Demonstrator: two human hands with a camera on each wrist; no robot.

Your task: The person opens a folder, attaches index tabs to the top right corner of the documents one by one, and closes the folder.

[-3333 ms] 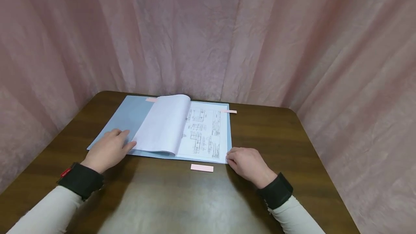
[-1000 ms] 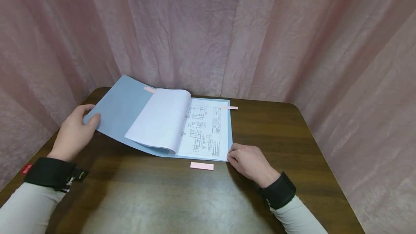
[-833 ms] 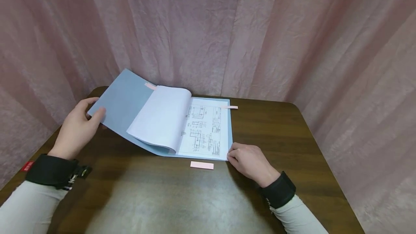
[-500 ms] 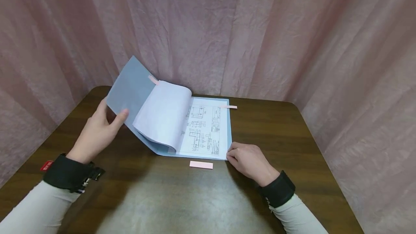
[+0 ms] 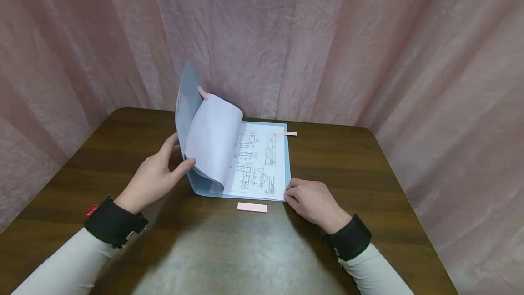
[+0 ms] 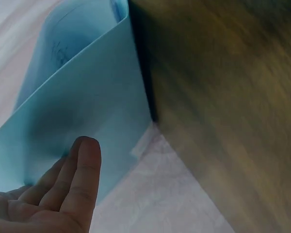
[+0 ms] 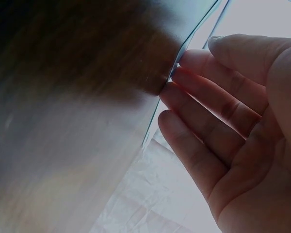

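A blue folder (image 5: 187, 97) holding white sheets lies on the table, its left cover raised nearly upright. My left hand (image 5: 153, 179) holds that cover, thumb on the inner side at the sheets' lower edge and fingers behind it. In the left wrist view, nearly straight fingers (image 6: 82, 179) lie along the cover's outside; the thumb is hidden. A turned sheet (image 5: 214, 135) curves up with the cover, above a page of technical drawings (image 5: 255, 163). My right hand (image 5: 313, 201) rests at the folder's lower right corner, extended fingertips (image 7: 169, 92) right at its edge.
A pad of pink sticky tabs (image 5: 251, 207) lies just in front of the folder. One pink tab (image 5: 289, 134) sticks out past the right edge, another (image 5: 203, 93) at the top of the turned sheets. Pink curtains (image 5: 262, 35) hang behind the brown wooden table (image 5: 335, 158).
My left hand went from the sheets to the cover's left edge, then lifted it and swung it rightward, raising the turned sheets too. The right hand has stayed at the corner.
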